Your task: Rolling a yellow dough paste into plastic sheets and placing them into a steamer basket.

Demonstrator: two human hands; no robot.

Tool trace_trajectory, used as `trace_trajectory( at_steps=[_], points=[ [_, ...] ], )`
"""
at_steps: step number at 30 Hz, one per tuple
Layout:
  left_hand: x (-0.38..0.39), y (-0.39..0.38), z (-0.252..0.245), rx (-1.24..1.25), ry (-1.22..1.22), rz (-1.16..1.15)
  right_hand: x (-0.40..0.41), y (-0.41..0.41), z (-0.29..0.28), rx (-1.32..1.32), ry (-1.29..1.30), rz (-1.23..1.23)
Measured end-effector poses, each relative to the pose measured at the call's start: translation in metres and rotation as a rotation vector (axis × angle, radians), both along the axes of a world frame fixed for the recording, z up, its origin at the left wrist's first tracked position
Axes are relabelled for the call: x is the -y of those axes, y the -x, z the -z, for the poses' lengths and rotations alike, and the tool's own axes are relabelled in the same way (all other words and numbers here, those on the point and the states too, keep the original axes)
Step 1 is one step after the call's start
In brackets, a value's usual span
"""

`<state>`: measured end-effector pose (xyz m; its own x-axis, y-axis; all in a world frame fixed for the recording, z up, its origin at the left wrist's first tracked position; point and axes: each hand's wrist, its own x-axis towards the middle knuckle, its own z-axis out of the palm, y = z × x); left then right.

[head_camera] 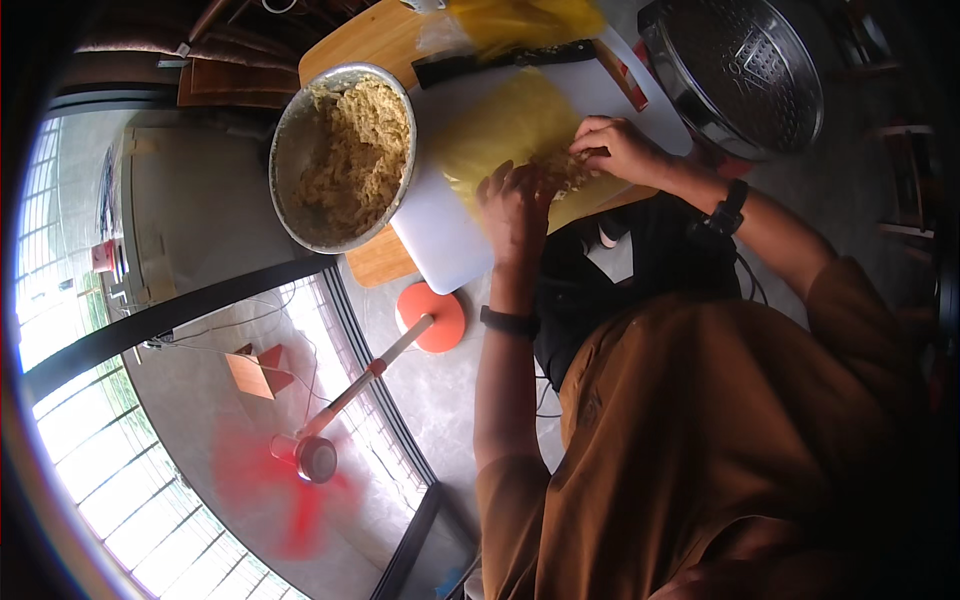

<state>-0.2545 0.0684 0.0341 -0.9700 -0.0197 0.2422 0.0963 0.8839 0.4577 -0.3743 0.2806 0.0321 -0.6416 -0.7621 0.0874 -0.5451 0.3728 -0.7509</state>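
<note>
My left hand [517, 206] and my right hand [619, 150] rest at the near edge of a translucent yellow sheet [506, 120]. A lumpy, crumbly filling [571, 174] lies on the sheet between them, with the fingers of both hands curled at its two ends. Whether the fingers grip the filling or the sheet cannot be made out. Under the sheet is a white cutting board [442, 232]. Left of the board stands a metal bowl [279, 180] holding a pale, lumpy mixture [367, 150].
A long black-handled tool [517, 60] and more yellow sheeting [525, 19] lie at the board's far side. A round perforated metal steamer tray [750, 75] stands at the right. A wooden board [382, 259] is underneath. A spinning red fan [315, 459] is at lower left.
</note>
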Motion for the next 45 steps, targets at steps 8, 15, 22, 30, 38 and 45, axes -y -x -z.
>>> trace_trajectory(
  at_steps=[8, 15, 22, 30, 38, 45],
  points=[
    [0.016, 0.014, -0.011, 0.039, -0.058, -0.08, 0.007, -0.012, -0.017, -0.116, 0.1, 0.036],
    [0.011, 0.021, -0.014, 0.002, -0.05, 0.07, 0.029, -0.013, -0.002, -0.289, 0.019, -0.103],
    [0.029, 0.01, -0.002, 0.084, -0.146, 0.07, 0.026, -0.01, -0.009, -0.121, -0.006, -0.067],
    [0.028, -0.02, -0.021, 0.031, -0.038, 0.02, 0.044, -0.021, -0.024, -0.218, 0.122, -0.137],
    [0.056, -0.029, -0.035, 0.046, -0.486, -0.155, 0.061, -0.019, -0.024, -0.145, 0.106, -0.186],
    [0.168, -0.015, -0.125, -0.174, 0.119, -0.35, 0.049, -0.014, -0.026, -0.111, 0.049, -0.13]
  ],
)
